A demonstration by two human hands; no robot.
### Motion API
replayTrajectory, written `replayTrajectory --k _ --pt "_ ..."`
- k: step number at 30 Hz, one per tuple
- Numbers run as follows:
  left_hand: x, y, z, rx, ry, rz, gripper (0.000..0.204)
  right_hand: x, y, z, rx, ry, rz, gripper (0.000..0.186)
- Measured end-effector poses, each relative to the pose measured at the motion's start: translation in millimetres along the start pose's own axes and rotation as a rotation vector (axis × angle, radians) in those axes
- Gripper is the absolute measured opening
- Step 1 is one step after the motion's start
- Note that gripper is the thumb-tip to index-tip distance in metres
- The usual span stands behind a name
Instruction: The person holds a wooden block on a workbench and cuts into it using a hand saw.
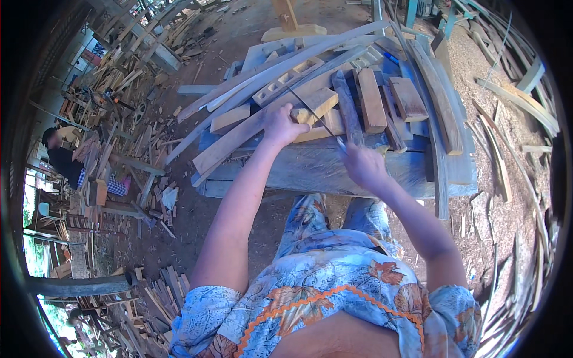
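Note:
My left hand is closed around the near-left end of a short pale wooden block, pressing it down on other timber pieces. My right hand, slightly blurred, grips the handle end of a long thin dark tool, which looks like a file. Its narrow shaft slants up and leftward across the block, past my left fingers. Under the block lies another light wood piece. Long planks run beneath and beside my left hand, and a dark narrow stick lies just beyond my right hand.
Around my hands, the worn wooden bench bears a slotted wooden piece, upright-edged blocks, long strips and a blue marker-like object. Scrap wood covers the ground at left, where a person sits. Shavings and offcuts lie right.

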State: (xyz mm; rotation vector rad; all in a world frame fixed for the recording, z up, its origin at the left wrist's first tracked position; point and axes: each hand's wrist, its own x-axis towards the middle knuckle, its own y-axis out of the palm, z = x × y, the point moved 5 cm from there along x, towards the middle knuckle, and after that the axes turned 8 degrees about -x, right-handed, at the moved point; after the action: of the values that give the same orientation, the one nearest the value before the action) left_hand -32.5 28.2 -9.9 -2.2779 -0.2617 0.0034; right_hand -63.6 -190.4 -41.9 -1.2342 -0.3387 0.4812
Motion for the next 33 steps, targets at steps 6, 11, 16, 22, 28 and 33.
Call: replayTrajectory --k 6,11,16,22,28,33 --pt "0.0 -1.1 0.7 -0.062 0.065 -0.033 0.055 -41.9 -11.9 -20.1 0.009 0.004 0.047 0.024" --pt "3.7 4.8 -7.9 0.013 0.061 0.005 0.05 62.5 -16.4 19.0 0.064 -0.056 -0.083 0.019" --pt "5.0 7.1 -3.3 0.043 0.017 0.051 0.05 63.5 -6.5 20.4 0.065 -0.067 -0.145 0.018" --pt "3.8 2.6 0.7 -0.012 0.092 -0.048 0.052 -39.6 0.9 -22.0 0.033 0.004 -0.022 0.016" --pt "2.1 3.9 1.2 -0.083 0.017 0.016 0.054 26.6 -12.8 2.6 0.033 -0.024 -0.01 0.018" --pt "5.0 10.0 -11.7 0.017 0.032 0.032 0.049 75.8 -12.8 20.5 0.069 -0.027 -0.108 0.021"
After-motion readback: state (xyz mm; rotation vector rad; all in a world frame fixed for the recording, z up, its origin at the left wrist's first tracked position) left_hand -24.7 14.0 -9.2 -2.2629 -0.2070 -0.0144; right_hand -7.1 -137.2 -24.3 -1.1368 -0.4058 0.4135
